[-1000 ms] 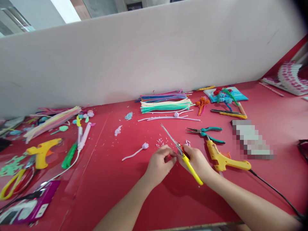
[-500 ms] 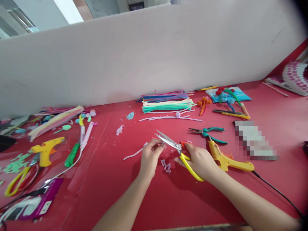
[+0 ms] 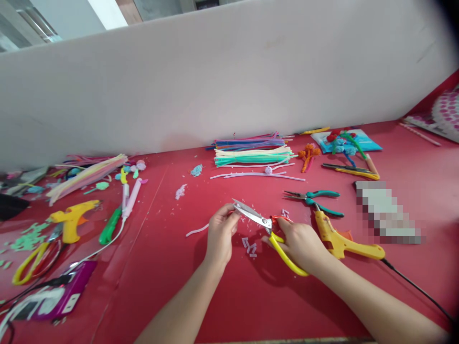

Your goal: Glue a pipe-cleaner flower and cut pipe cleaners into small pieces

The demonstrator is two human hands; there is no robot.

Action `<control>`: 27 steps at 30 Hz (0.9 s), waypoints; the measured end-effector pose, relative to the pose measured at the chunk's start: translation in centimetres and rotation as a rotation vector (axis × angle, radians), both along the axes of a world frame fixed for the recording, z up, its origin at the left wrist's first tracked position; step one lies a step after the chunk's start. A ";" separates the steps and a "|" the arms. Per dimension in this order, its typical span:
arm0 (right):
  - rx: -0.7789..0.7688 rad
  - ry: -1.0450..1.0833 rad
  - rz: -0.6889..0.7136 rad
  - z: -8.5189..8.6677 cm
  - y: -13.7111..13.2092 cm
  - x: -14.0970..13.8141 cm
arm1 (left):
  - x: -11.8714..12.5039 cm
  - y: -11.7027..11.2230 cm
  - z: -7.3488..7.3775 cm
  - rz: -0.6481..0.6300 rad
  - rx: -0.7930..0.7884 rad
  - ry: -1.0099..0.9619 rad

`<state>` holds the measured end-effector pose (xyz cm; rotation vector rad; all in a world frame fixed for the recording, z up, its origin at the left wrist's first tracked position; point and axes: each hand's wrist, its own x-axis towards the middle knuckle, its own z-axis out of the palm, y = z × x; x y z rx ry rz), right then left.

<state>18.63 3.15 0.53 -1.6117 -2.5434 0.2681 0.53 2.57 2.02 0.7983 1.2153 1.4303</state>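
My right hand [image 3: 299, 243] grips a pair of scissors [image 3: 253, 216] with yellow and red handles. Their blades point left and are nearly closed, the tips at the fingertips of my left hand [image 3: 221, 234]. That hand is closed in a pinch; what sits between its fingers is too small to make out. A pale lilac pipe cleaner [image 3: 196, 231] runs behind the left hand, and whether it is held cannot be told. Short lilac cut pieces [image 3: 250, 247] lie on the red table [image 3: 161, 286] below the blades.
Green-handled pliers [image 3: 315, 196] and a yellow glue gun [image 3: 347, 243] lie right of my hands. Bundled pipe cleaners [image 3: 254, 156] rest by the white partition [image 3: 215, 86]. On the left are another yellow glue gun [image 3: 71, 220], a pink glue gun [image 3: 132, 198] and a purple power strip [image 3: 81, 289].
The scissor blades have come closer together at my left fingertips. The whole view has shifted slightly; both hands stay in nearly the same place.
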 end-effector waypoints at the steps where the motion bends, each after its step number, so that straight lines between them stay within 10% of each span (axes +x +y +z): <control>1: 0.008 -0.005 0.003 0.0 0.0 0.0 | 0.0 0.0 0.0 -0.005 0.001 -0.001; 27: 0.041 -0.005 0.016 -0.2 0.1 0.3 | -0.2 0.1 -0.1 -0.046 0.032 -0.034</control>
